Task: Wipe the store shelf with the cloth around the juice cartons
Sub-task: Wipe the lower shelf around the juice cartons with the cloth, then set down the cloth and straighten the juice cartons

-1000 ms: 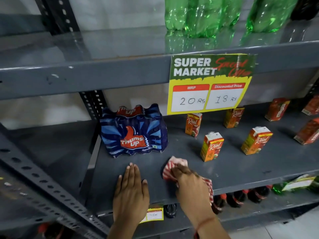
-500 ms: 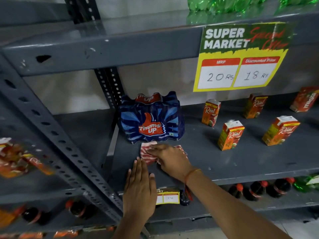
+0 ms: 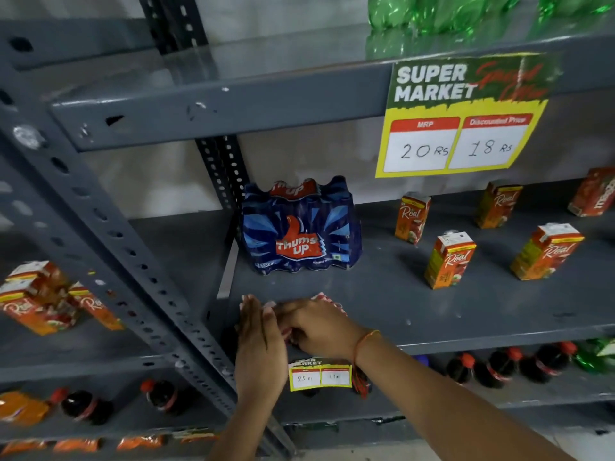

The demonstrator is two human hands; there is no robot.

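Observation:
A red-and-white checked cloth [image 3: 327,300] lies on the grey shelf [image 3: 466,311] near its front left corner. My right hand [image 3: 319,327] is bunched over it and grips it. My left hand [image 3: 258,341] stands edge-on at the shelf's front lip, fingers straight and together, touching the cloth's left side. Several orange Real juice cartons stand upright to the right: one near the middle [image 3: 449,259], one behind it [image 3: 412,217], one further right [image 3: 545,251] and one at the back [image 3: 497,204].
A blue Thums Up multipack [image 3: 299,227] stands just behind my hands. A slanted perforated steel upright [image 3: 109,234] crosses at left. A yellow price sign [image 3: 462,118] hangs from the upper shelf. Dark soda bottles [image 3: 499,367] lie below; more cartons [image 3: 40,297] sit on the left rack.
My right hand has dragged the cloth forward and left, away from the Thums Up pack toward the shelf's front corner. My left hand has turned from flat to edge-on against the cloth.

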